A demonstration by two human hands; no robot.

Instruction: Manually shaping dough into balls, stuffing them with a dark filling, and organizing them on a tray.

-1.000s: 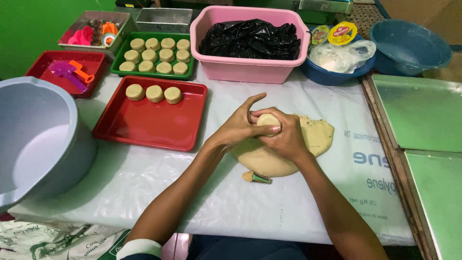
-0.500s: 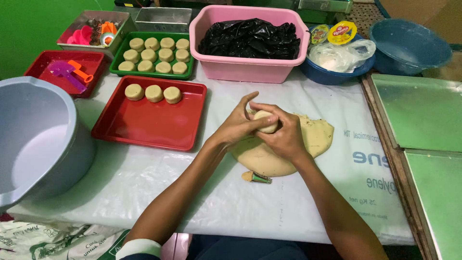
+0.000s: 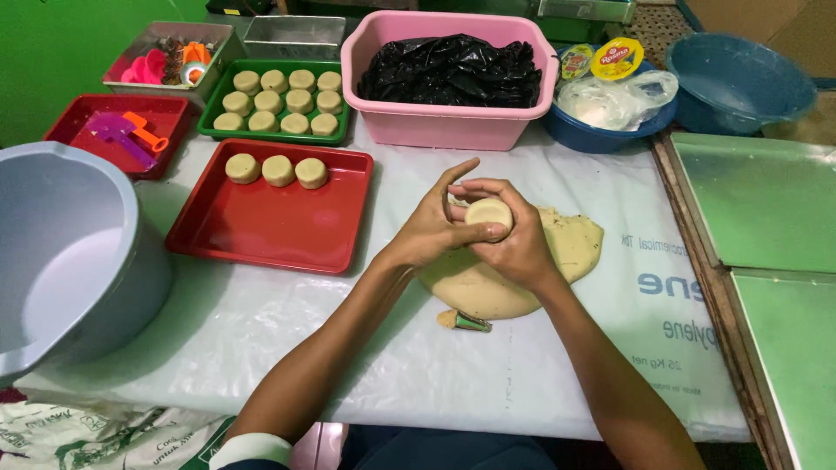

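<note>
Fingers of left hand (image 3: 428, 228) and right hand (image 3: 514, 244) cup dough puck (image 3: 488, 212), shaping it above dough slab (image 3: 557, 252).

Both forearms rise from the lower edge of the view and converge toward the middle — the left from the lower left, with a pale cuff showing at its base, the right from the lower right, bare as far as can be seen. The left hand (image 3: 433, 228) is cupped with its palm turned inward, index finger stretched up and slightly apart from the rest, thumb curled in toward the other hand. The right hand (image 3: 512, 239) faces it, fingers curved over and knuckles uppermost, thumb pressed across the front. The two hands touch at the fingertips — wrists bent, held just above the surface.
</note>
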